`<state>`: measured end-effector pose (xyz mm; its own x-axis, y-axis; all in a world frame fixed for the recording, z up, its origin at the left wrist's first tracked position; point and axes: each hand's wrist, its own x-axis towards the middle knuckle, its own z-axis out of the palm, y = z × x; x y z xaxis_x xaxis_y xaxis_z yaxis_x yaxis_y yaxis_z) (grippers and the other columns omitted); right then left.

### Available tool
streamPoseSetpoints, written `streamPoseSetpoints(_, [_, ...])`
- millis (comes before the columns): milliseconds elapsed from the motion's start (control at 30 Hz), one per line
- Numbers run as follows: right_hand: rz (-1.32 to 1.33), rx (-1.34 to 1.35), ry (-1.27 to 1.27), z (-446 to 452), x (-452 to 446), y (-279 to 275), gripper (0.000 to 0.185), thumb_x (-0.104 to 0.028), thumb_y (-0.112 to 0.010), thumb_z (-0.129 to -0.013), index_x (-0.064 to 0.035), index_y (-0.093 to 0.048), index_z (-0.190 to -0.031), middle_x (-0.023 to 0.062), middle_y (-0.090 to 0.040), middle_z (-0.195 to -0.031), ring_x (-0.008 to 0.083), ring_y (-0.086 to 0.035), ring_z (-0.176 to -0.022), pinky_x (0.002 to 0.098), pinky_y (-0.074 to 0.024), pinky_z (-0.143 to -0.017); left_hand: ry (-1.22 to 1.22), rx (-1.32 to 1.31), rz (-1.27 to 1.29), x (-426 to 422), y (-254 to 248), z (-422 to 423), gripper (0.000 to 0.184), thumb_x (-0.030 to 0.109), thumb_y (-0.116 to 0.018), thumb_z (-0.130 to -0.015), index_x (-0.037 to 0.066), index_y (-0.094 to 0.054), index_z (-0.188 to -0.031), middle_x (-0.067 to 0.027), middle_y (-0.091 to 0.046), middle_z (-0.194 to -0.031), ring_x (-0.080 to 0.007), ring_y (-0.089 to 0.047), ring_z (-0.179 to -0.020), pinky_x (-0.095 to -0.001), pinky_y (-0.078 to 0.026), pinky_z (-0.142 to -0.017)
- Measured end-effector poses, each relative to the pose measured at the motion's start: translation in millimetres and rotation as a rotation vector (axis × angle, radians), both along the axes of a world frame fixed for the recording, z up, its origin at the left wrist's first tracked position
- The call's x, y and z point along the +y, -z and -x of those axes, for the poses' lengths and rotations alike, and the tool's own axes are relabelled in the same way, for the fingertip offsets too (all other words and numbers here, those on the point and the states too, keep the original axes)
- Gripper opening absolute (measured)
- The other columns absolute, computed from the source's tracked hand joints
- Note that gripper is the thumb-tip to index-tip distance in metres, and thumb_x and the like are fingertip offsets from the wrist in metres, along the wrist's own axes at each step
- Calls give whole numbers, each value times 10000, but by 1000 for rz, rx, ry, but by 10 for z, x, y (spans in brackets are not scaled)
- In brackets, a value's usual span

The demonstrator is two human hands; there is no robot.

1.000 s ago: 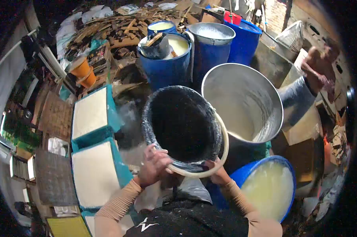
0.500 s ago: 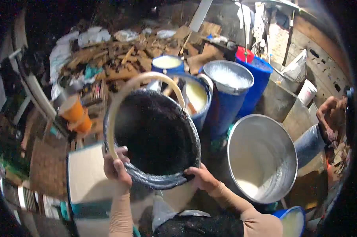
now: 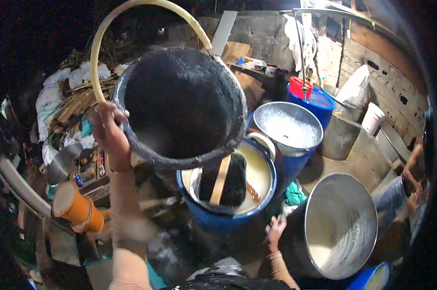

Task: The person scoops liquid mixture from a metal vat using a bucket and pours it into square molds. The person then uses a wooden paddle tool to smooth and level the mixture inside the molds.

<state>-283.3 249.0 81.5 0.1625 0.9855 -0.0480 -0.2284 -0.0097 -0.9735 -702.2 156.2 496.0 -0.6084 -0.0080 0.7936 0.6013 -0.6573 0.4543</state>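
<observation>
My left hand point(image 3: 111, 128) is closed around the rim and handle base of a large black bucket point(image 3: 179, 106) with a pale hoop handle point(image 3: 98, 58). The bucket is raised and tilted, its dark mouth turned towards me. Low beside the big metal vat point(image 3: 341, 227), my right hand point(image 3: 275, 232) has its fingers a little apart, near a green and white cloth point(image 3: 294, 195); whether it touches the cloth is unclear. Beneath the bucket stands a blue drum point(image 3: 218, 220) of pale liquid, with a dark container and a wooden stick point(image 3: 221, 180) in it.
A metal strainer point(image 3: 288, 128) with white foam sits on a blue barrel. Behind it is another blue barrel point(image 3: 324, 104) with a red container point(image 3: 300, 87). Orange buckets point(image 3: 78, 205) stand at left, near firewood and sacks. A person's arm point(image 3: 414, 166) shows at far right.
My right hand has let go of the bucket's rim and moved down to the right, beside the vat. My left hand has lifted the bucket up and left. The view has shifted.
</observation>
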Motion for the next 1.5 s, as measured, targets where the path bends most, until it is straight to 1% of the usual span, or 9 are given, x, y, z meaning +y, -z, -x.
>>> streamPoseSetpoints(100, [711, 151, 214, 573, 96, -55, 547, -507, -550, -913, -130, -455, -1297, 73, -508, -1175, 205, -507, -970, 424, -453, -892, -97, 0, 82, 813, -380, 587, 347, 290, -471, -1030, 21, -605, -857, -34, -552, -649, -138, -547, -611, -297, -468, -662])
streamPoseSetpoints(167, [644, 286, 77, 915, 181, 185, 567, -528, -436, -971, -134, -422, -1379, 49, -494, -1034, 157, -453, -912, 429, -461, -776, -120, 31, 210, 1380, -664, 1033, 400, 342, -472, -1028, 5, -625, -876, -49, -579, -659, -147, -551, -600, -307, -455, -643])
streamPoseSetpoints(233, [313, 553, 179, 1383, 353, 556, 513, -512, -442, -990, -37, -458, -1185, 37, -477, -1069, 177, -461, -994, 331, -384, -953, -22, 79, 232, 1994, -828, 1401, 421, 367, -474, -1026, 9, -629, -865, -43, -588, -663, -140, -548, -598, -309, -448, -635])
streamPoseSetpoints(300, [353, 344, 316, 1651, 360, 221, 409, -459, -479, -997, -66, -443, -1105, 62, -468, -1090, 184, -454, -1010, 355, -397, -937, -19, 131, 257, 2628, -960, 1667, 445, 402, -478, -1024, 40, -620, -808, -12, -579, -640, -115, -533, -599, -301, -432, -624])
streamPoseSetpoints(400, [309, 421, 526, 1719, 461, 1287, 365, -356, -599, -957, -45, -473, -1103, 92, -505, -1098, 199, -487, -964, 372, -435, -869, 32, 198, 314, 3419, -1036, 1846, 427, 421, -512, -1007, 69, -629, -796, 3, -563, -614, -111, -513, -585, -294, -429, -606])
streamPoseSetpoints(633, [236, -368, 720, 1641, 513, 1211, 344, -330, -575, -964, -32, -503, -1120, 106, -531, -1119, 221, -506, -1005, 373, -433, -889, 267, 285, 192, 5328, -1103, 2362, 442, 364, -505, -1004, 59, -608, -701, -46, -580, -527, -161, -592, -510, -344, -455, -545])
streamPoseSetpoints(833, [243, -640, 758, 1609, 369, 1119, 333, -309, -555, -969, -21, -529, -1135, 117, -553, -1137, 241, -522, -1040, 374, -431, -905, 284, 131, 162, 7224, -1414, 2943, 445, 384, -518, -986, 48, -611, -710, -63, -609, -529, -218, -625, -512, -370, -477, -551])
streamPoseSetpoints(1233, [229, -776, 792, 1480, 166, 1309, 331, -266, -515, -980, 1, -582, -1165, 140, -597, -1173, 279, -555, -1109, 377, -426, -938, -59, 241, 158, 8426, -1347, 3136, 490, 437, -503, -969, 42, -690, -748, -117, -662, -639, -247, -650, -604, -430, -486, -567])
streamPoseSetpoints(1500, [102, -745, 761, 1495, 25, 1225, 370, -253, -447, -1002, 29, -592, -1194, 183, -616, -1184, 350, -565, -1133, 369, -407, -979, 136, 231, 119, 9139, -1358, 2984, 469, 438, -506, -974, 29, -675, -817, -114, -660, -692, -295, -639, -658, -448, -493, -635])
